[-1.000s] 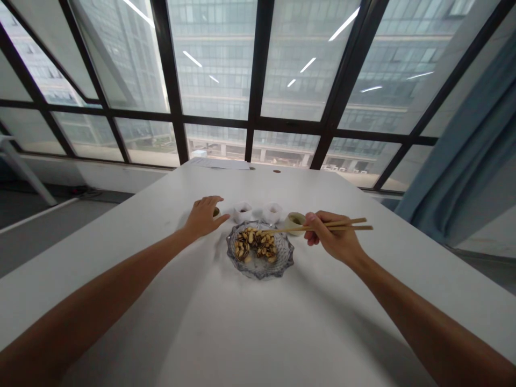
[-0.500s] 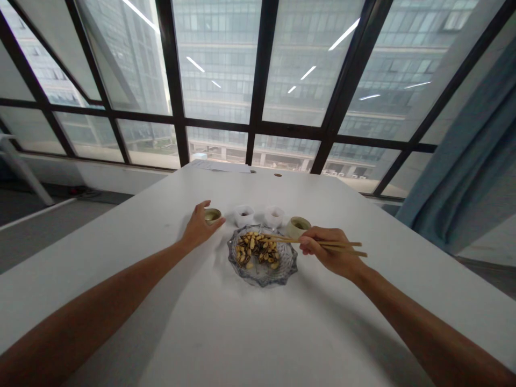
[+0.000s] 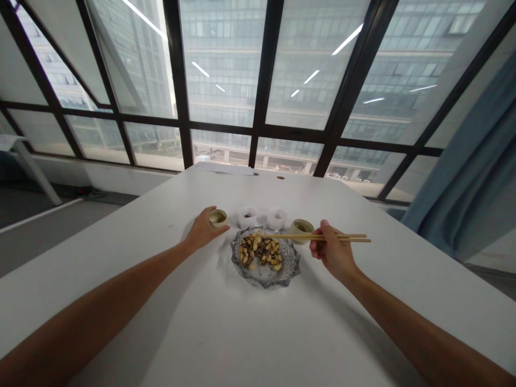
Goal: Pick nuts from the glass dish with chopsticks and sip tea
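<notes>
My left hand is curled around a small olive-green cup, thumb on the near side and fingers at the far side. In my right hand is a pair of wooden chopsticks, held almost level with the two sticks close together. Their tips reach over the left-centre of a scalloped clear glass plate. A heap of pale and dark seeds lies on it. One pale seed seems to be at the tips, but it is too small to tell for sure.
Behind the plate stand two small white cups, the left one with something dark inside. A second olive-green cup is beside my right hand. White papers and two small round things lie at the table's far edge, by the windows.
My right hand has turned, and the chopsticks have come closer together, with their tips shifted left over the seeds. My left hand's fingers have closed in around the cup. The view has shifted slightly.
</notes>
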A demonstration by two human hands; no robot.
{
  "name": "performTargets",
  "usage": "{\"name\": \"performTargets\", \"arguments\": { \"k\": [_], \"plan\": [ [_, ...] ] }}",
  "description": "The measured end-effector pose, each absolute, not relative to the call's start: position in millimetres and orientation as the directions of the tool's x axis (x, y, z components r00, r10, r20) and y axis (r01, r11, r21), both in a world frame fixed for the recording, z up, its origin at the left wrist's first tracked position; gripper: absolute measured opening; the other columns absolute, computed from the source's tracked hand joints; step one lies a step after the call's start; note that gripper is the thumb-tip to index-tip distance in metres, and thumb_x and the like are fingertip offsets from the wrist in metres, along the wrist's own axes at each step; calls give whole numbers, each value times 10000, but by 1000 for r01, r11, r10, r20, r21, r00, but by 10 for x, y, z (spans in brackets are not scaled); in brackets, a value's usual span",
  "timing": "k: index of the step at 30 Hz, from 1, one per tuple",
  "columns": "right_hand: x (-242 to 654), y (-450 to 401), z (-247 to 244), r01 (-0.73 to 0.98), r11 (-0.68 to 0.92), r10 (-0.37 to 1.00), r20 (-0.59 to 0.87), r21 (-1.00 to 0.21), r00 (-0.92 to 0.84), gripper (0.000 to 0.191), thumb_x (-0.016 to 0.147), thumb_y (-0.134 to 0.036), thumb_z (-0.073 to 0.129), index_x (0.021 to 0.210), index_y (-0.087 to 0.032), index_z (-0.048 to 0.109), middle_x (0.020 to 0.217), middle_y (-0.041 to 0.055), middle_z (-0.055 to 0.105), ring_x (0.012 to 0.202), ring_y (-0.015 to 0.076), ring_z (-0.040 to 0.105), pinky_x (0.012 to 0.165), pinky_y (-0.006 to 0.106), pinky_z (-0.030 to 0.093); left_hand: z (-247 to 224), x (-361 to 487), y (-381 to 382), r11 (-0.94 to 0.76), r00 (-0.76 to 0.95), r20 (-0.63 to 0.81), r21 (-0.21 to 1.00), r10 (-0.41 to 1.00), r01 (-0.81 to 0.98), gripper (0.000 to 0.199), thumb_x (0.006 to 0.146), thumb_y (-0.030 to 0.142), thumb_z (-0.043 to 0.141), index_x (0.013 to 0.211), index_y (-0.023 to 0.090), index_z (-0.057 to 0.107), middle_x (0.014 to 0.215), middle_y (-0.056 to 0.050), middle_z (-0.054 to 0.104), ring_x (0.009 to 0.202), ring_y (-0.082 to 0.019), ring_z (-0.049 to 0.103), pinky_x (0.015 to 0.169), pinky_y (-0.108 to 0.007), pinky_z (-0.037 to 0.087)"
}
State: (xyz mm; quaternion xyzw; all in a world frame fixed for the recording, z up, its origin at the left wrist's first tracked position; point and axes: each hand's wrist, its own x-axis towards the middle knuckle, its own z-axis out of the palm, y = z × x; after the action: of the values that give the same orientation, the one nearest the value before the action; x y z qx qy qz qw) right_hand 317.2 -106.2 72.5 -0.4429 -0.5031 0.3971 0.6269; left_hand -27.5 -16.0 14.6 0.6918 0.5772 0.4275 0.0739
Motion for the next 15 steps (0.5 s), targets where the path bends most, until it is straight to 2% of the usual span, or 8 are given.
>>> {"name": "performTargets", "arguments": {
  "k": [3,9,15],
  "plan": [
    [3205,-1010,533,-102,233,958,210,-967,196,545,698,-750,709,654,-228,559,429,-8,567,298,143,482,289,254,348,144,-279,-177,-425,47,587,525,808,737,730,669,445,815,1284,204,507,1335,-124,618,1233,-299,615,1090,-435,477],
    [3272,-1024,303,-126,198,961,167,-972,222,542,758,-769,650,708,-238,557,473,5,600,337,167,531,294,263,343,157,-273,-219,-547,161,658,437,736,714,681,708,377,801,1287,217,481,1334,-111,591,1266,-281,581,1110,-438,460],
    [3242,-1017,277,-248,118,959,46,-961,279,586,676,-777,728,699,-214,565,464,-3,592,331,136,499,297,233,308,134,-278,-203,-593,215,679,390,702,705,689,711,358,805,1301,220,476,1338,-111,586,1278,-288,573,1116,-451,456]
  ]
}}
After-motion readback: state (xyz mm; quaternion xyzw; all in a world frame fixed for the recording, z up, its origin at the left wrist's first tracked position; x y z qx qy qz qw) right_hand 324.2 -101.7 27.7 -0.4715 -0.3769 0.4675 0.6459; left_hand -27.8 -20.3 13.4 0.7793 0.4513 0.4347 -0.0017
